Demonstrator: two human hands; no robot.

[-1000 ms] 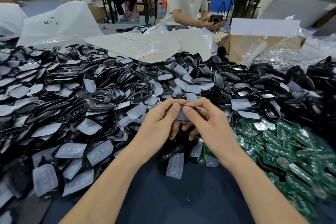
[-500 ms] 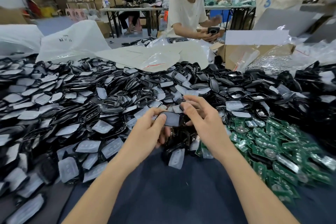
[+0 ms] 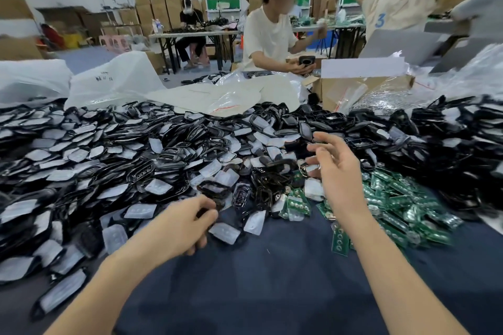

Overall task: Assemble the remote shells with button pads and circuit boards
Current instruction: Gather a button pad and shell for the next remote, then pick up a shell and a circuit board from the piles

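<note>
Black glossy plastic remote shells (image 3: 166,158) heaped along the tabletop (image 3: 272,280) far and left edges; likely light, stiff, slick, so pinch the rim. Translucent soft silicone button pads (image 3: 140,211) mixed in. Your right hand (image 3: 340,179) hovers spread, empty; left hand (image 3: 182,228) curled, can't tell if holding anything

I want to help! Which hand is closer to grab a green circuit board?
Right. The right hand hovers open beside the green circuit boards; the left hand is farther away, by button pads.
</note>
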